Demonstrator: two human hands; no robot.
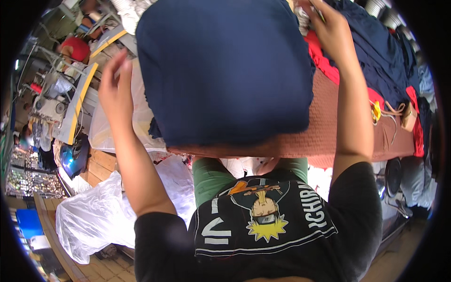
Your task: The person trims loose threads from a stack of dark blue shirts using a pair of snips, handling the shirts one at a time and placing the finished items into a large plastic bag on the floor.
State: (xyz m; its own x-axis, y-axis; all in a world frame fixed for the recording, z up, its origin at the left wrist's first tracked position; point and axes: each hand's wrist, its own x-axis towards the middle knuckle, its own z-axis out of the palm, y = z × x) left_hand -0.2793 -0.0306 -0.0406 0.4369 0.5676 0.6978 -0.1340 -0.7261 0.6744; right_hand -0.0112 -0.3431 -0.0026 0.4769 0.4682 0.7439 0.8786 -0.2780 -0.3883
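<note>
A large pile of navy blue fabric [225,70] with rounded corners sits in front of me. It rests on a table covered in textured brown cloth [324,113]. To its left, my left hand [115,87] is raised in the air, fingers stretched and apart, holding nothing. Beyond the pile's far right corner is my right hand [331,28], its fingers curled together. Something thin and small shows at those fingers, but its kind cannot be made out. Red cloth [324,56] lies under the right wrist, beside the pile.
More navy garments [376,51] lie at the right, with a small tan block [409,117] and cords near them. Clear plastic sheeting [94,216] hangs at the lower left. Beyond are a blue helmet [74,157], a sewing machine [49,107] and a person in red [75,49].
</note>
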